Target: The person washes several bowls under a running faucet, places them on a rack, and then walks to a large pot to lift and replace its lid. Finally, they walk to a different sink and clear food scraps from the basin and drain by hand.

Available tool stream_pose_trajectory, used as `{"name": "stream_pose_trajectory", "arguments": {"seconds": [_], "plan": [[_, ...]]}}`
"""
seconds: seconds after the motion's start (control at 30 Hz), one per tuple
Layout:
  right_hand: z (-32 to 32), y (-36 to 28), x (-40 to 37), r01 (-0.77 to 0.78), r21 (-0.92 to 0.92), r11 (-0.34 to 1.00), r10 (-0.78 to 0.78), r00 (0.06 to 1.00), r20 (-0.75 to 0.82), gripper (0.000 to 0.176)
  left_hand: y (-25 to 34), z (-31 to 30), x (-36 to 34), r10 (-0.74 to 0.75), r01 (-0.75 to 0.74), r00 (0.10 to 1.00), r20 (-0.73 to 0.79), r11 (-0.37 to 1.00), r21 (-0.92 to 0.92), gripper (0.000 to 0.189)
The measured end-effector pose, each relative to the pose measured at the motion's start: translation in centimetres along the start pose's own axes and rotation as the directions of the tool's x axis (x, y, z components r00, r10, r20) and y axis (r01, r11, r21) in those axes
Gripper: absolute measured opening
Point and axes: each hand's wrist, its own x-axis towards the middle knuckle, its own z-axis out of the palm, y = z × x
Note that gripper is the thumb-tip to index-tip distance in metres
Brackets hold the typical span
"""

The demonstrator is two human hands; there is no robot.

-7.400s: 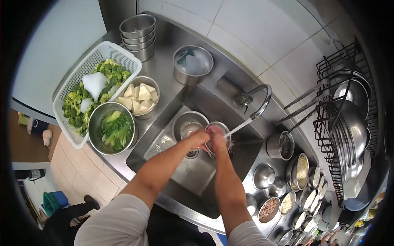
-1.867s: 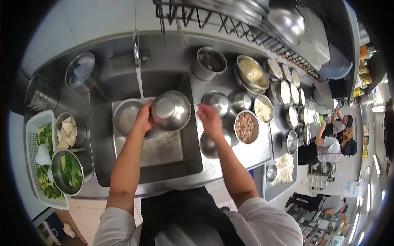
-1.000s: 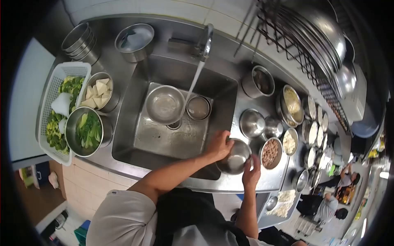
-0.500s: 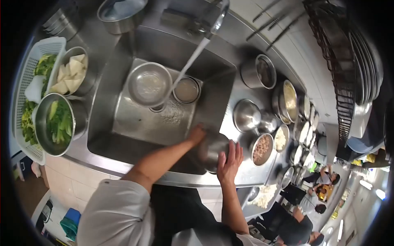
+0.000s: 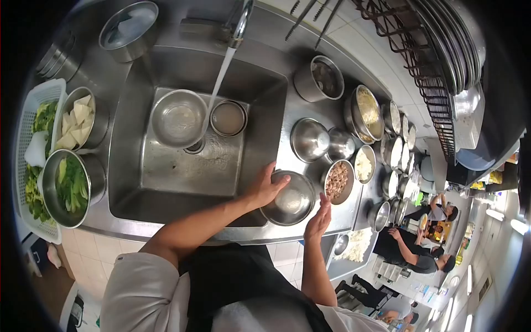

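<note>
A shallow metal bowl [image 5: 292,202] is at the right edge of the sink, over the rim and the counter. My left hand [image 5: 266,188] grips its left side, thumb over the bowl and fingers along the far left edge. On the other side, my right hand [image 5: 318,217] has its fingers stretched out beside the bowl's right edge, palm turned toward it. Water runs from the faucet [image 5: 241,25] into the sink [image 5: 182,207]. Under the stream are a wide metal bowl [image 5: 178,119] and a smaller round container [image 5: 228,118] with cloudy liquid.
Right of the sink stand upturned metal bowls [image 5: 310,140], a bowl of chopped pinkish food [image 5: 337,180] and several filled containers. A pot of greens [image 5: 72,185], a container of pale pieces [image 5: 76,123] and a white basket [image 5: 26,124] line the left. Other people are at far right.
The bowl has gone from tilted to lying flatter at the sink's right edge. My left hand came up onto its rim, while my right hand moved from its side to just beside it.
</note>
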Motion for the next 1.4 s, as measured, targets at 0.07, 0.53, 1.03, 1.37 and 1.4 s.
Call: {"name": "stream_pose_trajectory", "arguments": {"seconds": [0.07, 0.53, 1.03, 1.37, 1.4], "plan": [[-0.3, -0.3, -1.8, -0.065, -0.012, 0.998, 0.066, 0.995, 0.077, 0.060, -0.4, 0.6, -0.1, 0.001, -0.002, 1.000, 0.023, 0.999, 0.046, 0.062], [1.1, -1.2, -0.8, 0.444, -0.359, 0.821, -0.357, 0.890, 0.286, 0.048, -2.7, 0.0, 2.7, 0.452, -0.415, 0.888, -0.081, 0.865, 0.283, 0.043], [4.2, -7.6, -2.1, 0.615, -0.285, 0.735, -0.473, 0.766, 0.434, 0.033, -23.3, -11.5, 12.1, 0.130, -0.175, 0.976, 0.177, -0.030, 0.984, 0.021], [11.9, -11.7, -2.6, 0.425, 0.072, 0.903, -0.343, 0.607, 0.717, 0.026, -19.4, -13.0, 10.0, -0.076, 0.206, 0.956, -0.283, 0.862, 0.463, 0.023], [14.1, -11.4, -2.3, 0.412, 0.104, 0.905, -0.353, 0.593, 0.724, 0.026, -19.3, -13.5, 10.5, -0.125, 0.258, 0.912, -0.390, 0.915, 0.311, 0.022]]}}
